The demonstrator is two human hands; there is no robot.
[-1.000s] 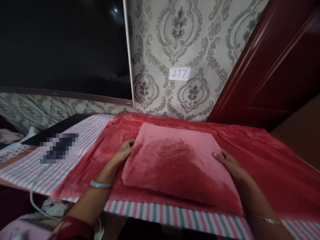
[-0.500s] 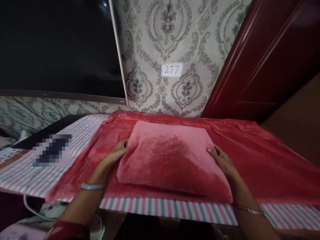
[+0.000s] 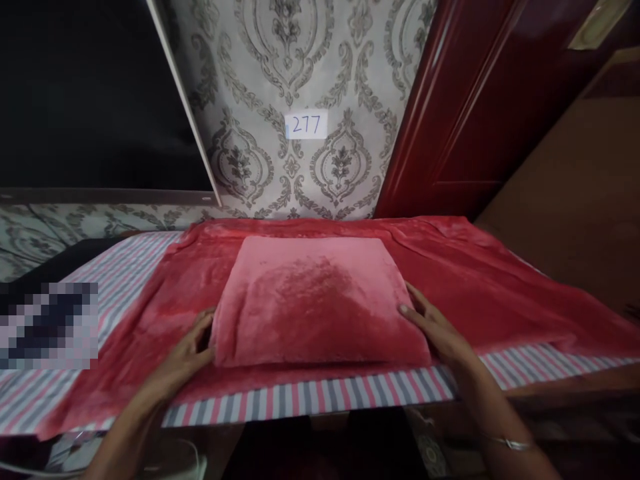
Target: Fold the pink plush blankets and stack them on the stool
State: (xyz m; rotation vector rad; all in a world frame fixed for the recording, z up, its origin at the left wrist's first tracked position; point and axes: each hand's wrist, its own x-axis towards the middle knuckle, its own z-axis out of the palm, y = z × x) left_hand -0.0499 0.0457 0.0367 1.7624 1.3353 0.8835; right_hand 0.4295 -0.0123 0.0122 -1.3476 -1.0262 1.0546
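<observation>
A folded pink-red plush blanket lies flat, like a squarish block, near the table's front edge. My left hand is at its left side, curved around the lower part of that edge with the thumb near the front corner. On the opposite side my right hand grips the right edge, its thumb on top and its other fingers along the side. Some fingertips of both hands are hidden by the blanket. Beneath it a red plush cover is spread out.
A striped cloth shows along the table's front and left. A large dark screen stands at the back left. A paper marked 277 is on the patterned wall, beside a dark red door panel. A pixelated patch covers something at left.
The view has swung to the right, so everything sits further left. My left hand has slid down the blanket's left side towards the front. My right hand stays on the right edge.
</observation>
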